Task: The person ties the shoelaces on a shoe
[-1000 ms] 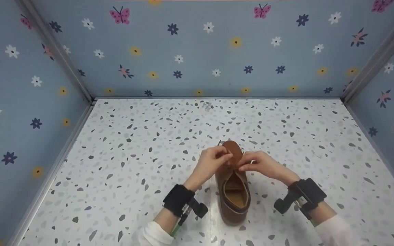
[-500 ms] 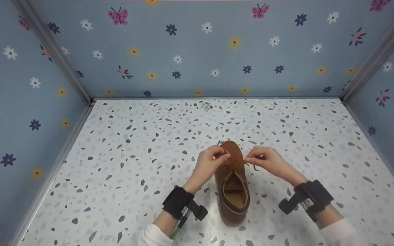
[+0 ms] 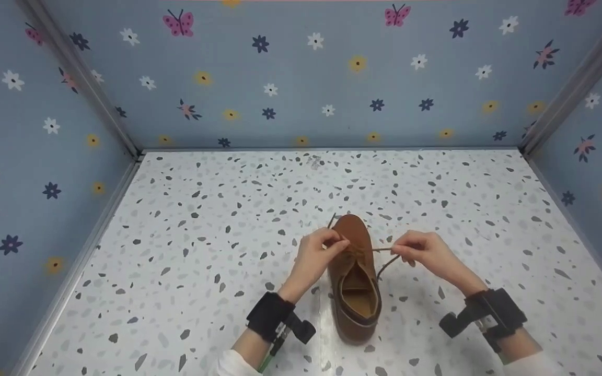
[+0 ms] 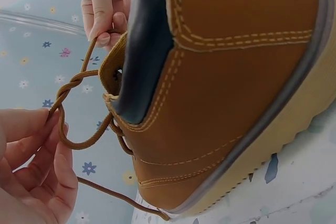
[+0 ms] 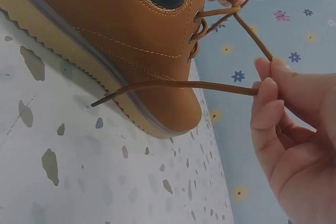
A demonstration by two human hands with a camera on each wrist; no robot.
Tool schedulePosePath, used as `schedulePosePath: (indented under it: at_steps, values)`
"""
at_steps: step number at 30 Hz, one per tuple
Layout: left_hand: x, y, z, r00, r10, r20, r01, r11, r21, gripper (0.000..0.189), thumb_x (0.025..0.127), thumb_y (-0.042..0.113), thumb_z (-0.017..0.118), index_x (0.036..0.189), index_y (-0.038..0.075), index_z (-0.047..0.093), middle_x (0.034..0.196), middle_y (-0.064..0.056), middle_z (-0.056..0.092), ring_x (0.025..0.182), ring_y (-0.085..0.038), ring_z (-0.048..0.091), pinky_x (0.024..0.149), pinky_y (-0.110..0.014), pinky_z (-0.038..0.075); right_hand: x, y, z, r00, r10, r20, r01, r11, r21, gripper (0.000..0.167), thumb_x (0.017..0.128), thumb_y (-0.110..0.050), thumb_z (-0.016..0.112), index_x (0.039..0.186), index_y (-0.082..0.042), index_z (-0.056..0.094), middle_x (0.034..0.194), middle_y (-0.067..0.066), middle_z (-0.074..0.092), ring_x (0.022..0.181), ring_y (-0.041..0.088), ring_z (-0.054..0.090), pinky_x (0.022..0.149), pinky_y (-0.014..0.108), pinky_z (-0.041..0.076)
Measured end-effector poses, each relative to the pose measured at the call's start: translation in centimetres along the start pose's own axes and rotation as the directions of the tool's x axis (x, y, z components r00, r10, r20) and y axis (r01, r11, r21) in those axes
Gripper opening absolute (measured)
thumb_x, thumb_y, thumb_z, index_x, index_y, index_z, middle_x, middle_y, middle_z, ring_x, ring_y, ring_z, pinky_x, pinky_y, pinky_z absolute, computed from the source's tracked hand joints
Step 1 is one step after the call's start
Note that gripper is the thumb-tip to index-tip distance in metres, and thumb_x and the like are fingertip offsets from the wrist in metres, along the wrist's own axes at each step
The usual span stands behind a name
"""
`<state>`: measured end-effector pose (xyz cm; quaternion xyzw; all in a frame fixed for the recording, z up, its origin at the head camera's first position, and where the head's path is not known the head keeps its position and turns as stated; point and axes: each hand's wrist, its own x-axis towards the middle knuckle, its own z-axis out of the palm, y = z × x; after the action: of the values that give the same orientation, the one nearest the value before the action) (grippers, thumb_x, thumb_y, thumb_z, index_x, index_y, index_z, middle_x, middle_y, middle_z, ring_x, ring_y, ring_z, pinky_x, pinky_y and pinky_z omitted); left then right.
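A brown lace-up shoe (image 3: 356, 331) with a dark padded collar stands upright on the speckled surface, toe pointing away from me. At its lacing, my left hand (image 3: 317, 256) pinches a brown shoelace between thumb and fingers. The left wrist view shows a twist and a loop of shoelace (image 4: 86, 144) right beside those fingertips. Off the shoe's right side, my right hand (image 3: 429, 256) pinches another length of the lace (image 5: 257, 34), which runs straight back to the lacing. Its loose end (image 5: 178, 84) trails from that hand past the toe of the shoe.
The white speckled surface (image 3: 217, 209) spreads around the shoe. A blue flowered panel (image 3: 301, 68) rises at the back, with similar panels at left (image 3: 13, 156) and right (image 3: 599, 156). Black wrist straps (image 3: 272, 316) with cameras sit on both forearms.
My right hand has moved right, away from the shoe, drawing a length of shoelace out straight. The left hand has stayed nearly in place, still pinching lace. The shoe has not moved.
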<state>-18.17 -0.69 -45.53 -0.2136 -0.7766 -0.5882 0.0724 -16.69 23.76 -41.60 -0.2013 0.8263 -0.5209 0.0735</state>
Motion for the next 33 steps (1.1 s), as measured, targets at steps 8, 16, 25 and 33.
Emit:
schedulePosePath:
  at_steps: [8, 16, 25, 33]
  values:
    - [-0.5, 1.1, -0.4, 1.0, -0.01, -0.017, 0.009, 1.0, -0.025, 0.008, 0.082, 0.002, 0.065, 0.076, -0.002, 0.063, 0.078, -0.009, 0.061, 0.07, -0.022, 0.054, 0.065, -0.03, 0.043, -1.2, 0.6, -0.7, 0.997, 0.062, -0.048, -0.06, 0.998, 0.035, 0.01, 0.087, 0.001, 0.057, 0.087, 0.009, 0.062, 0.071, 0.022, 0.054, 0.058, 0.02, 0.052, 0.055, 0.024, 0.043]
    - [-1.1, 3.6, -1.4, 0.999, -0.044, -0.028, 0.043, 0.998, -0.051, 0.008, 0.081, -0.002, 0.063, 0.075, -0.007, 0.061, 0.076, -0.015, 0.06, 0.067, -0.023, 0.053, 0.062, -0.031, 0.042, -2.2, 2.8, -1.9, 0.989, 0.08, -0.125, -0.086, 0.995, -0.044, 0.01, 0.086, -0.006, 0.062, 0.086, 0.002, 0.066, 0.07, 0.011, 0.054, 0.058, 0.015, 0.045, 0.052, 0.025, 0.037]
    - [-1.6, 3.1, -1.5, 0.998, -0.047, -0.039, 0.045, 0.998, -0.047, 0.01, 0.081, -0.001, 0.064, 0.074, -0.008, 0.061, 0.074, -0.015, 0.06, 0.062, -0.027, 0.053, 0.057, -0.023, 0.041, -3.4, 5.1, -3.5, 0.969, 0.133, -0.207, -0.149, 0.987, -0.064, 0.018, 0.085, -0.021, 0.065, 0.088, -0.004, 0.069, 0.078, 0.006, 0.057, 0.064, 0.016, 0.044, 0.054, 0.026, 0.037]
    - [-2.6, 2.4, -1.4, 0.99, -0.072, -0.118, 0.067, 0.997, -0.05, 0.013, 0.082, 0.0, 0.064, 0.072, -0.006, 0.06, 0.071, -0.013, 0.058, 0.054, -0.027, 0.052, 0.047, -0.018, 0.037, -4.4, 5.6, -4.4, 0.962, 0.118, -0.247, -0.15, 0.982, -0.115, 0.016, 0.085, -0.019, 0.065, 0.086, -0.004, 0.069, 0.078, 0.005, 0.06, 0.064, 0.015, 0.045, 0.053, 0.025, 0.037]
